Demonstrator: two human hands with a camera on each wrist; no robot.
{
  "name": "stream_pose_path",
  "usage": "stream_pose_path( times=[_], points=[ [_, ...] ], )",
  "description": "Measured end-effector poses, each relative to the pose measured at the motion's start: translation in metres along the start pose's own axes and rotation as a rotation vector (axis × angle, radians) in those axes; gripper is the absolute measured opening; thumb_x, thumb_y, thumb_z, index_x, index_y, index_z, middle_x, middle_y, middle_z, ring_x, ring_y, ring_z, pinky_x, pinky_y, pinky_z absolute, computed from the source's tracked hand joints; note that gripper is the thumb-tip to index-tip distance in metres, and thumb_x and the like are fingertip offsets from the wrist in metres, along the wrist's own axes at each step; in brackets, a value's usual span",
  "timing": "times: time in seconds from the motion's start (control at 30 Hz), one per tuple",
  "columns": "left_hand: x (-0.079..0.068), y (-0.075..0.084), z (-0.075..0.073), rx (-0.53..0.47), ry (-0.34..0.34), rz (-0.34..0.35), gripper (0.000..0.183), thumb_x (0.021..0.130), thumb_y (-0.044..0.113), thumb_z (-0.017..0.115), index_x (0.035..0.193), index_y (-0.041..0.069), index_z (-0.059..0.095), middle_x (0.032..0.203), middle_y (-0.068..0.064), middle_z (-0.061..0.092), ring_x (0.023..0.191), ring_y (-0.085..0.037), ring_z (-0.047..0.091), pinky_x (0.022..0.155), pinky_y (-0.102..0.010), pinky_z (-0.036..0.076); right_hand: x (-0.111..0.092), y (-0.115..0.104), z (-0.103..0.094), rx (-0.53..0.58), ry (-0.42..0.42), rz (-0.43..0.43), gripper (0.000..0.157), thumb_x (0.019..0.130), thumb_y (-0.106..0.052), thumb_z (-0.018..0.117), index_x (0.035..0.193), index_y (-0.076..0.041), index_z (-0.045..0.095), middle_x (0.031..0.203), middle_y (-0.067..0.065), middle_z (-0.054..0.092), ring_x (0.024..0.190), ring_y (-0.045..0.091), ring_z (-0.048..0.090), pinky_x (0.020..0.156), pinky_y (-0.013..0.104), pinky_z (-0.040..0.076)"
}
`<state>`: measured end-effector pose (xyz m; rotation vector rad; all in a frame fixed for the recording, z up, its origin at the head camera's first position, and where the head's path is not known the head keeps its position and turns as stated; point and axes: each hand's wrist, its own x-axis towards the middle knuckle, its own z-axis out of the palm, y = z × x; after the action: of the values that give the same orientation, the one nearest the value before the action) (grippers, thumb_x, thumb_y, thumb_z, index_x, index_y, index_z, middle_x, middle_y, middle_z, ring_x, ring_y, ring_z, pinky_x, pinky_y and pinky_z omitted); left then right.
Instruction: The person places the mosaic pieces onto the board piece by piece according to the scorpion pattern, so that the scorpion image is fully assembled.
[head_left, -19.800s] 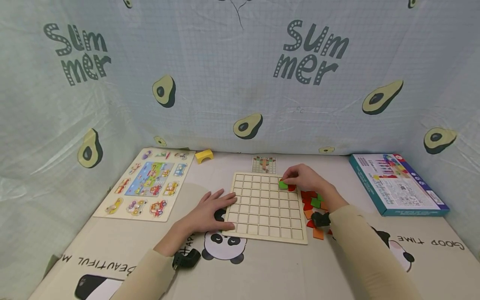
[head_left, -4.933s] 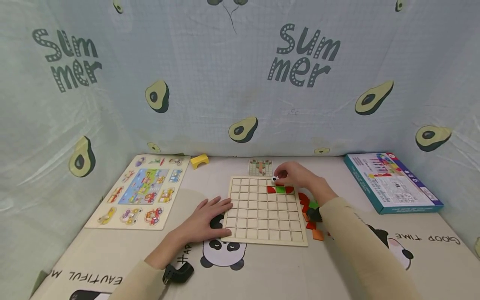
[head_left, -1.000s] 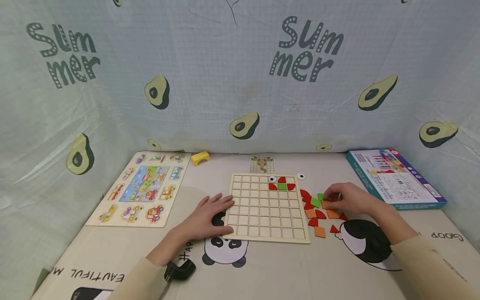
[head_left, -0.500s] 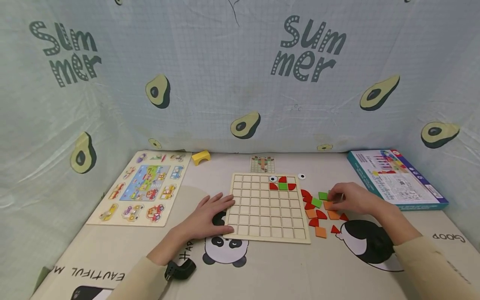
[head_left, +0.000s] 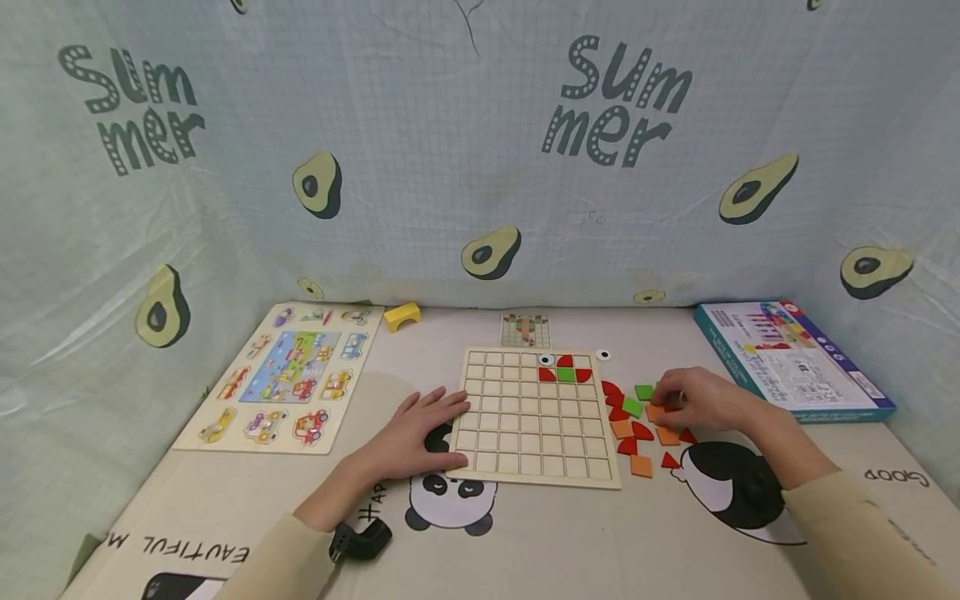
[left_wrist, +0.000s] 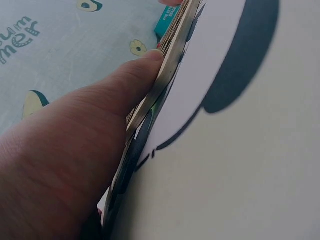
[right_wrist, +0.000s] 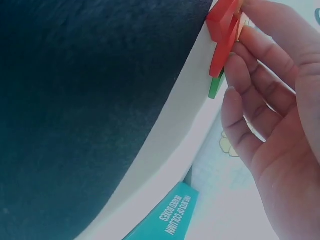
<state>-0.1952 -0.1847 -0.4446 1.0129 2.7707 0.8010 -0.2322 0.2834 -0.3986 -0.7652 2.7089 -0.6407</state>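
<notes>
My left hand (head_left: 416, 433) lies with fingers spread on the left edge of a wooden grid board (head_left: 525, 417); its thumb (left_wrist: 145, 62) presses the board's rim in the left wrist view. Near the board's top right sit an eye piece (head_left: 546, 360), a green square (head_left: 566, 375) and red quarter-round pieces (head_left: 583, 376). My right hand (head_left: 701, 400) is over the loose pieces right of the board, thumb and forefinger pinching an orange square tile (head_left: 655, 413). In the right wrist view, red pieces (right_wrist: 223, 42) and a green piece (right_wrist: 216, 86) are close to those fingertips.
A small pattern card (head_left: 525, 330) lies behind the board, and a second eye piece (head_left: 603, 355) beyond its corner. To the left are a vehicle puzzle (head_left: 288, 375) and a yellow arch block (head_left: 402, 316). A teal-edged box (head_left: 795, 358) stands at right.
The eye piece my right hand held now sits on the board; green and red pieces joined it earlier. My right hand moved to the loose tiles, shifting slightly there. My left hand stays put.
</notes>
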Motion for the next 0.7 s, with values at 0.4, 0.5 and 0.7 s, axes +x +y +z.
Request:
stream_pose_path(
  times=[0.4,0.5,0.7],
  points=[
    [-0.002,-0.002,0.001,0.000,0.014,0.006,0.080,0.089,0.054,0.071,0.153,0.012,0.046,0.161,-0.004,0.036,0.150,-0.035,0.020,0.118,-0.060,0.008,0.012,-0.017,-0.011,-0.043,0.121,-0.026,0.020,0.088,-0.012,0.078,0.107,-0.007,0.075,0.102,-0.001,0.069,0.090,0.019,0.059,0.076,0.032,0.055],
    [-0.002,-0.002,0.002,0.001,0.013,0.007,0.080,0.089,0.054,0.071,0.153,0.012,0.046,0.161,-0.004,0.036,0.151,-0.035,0.020,0.118,-0.060,0.008,0.019,-0.025,-0.009,-0.036,0.142,-0.054,0.020,0.089,-0.013,0.078,0.108,-0.008,0.075,0.103,-0.001,0.069,0.091,0.019,0.060,0.077,0.033,0.055],
    [0.000,-0.002,0.002,0.005,0.007,0.007,0.080,0.089,0.055,0.070,0.153,0.013,0.046,0.161,-0.003,0.037,0.151,-0.034,0.020,0.118,-0.060,0.008,0.037,-0.041,-0.005,-0.016,0.179,-0.139,0.018,0.090,-0.010,0.077,0.108,-0.010,0.075,0.102,-0.004,0.069,0.092,0.019,0.061,0.080,0.035,0.055]
  ],
)
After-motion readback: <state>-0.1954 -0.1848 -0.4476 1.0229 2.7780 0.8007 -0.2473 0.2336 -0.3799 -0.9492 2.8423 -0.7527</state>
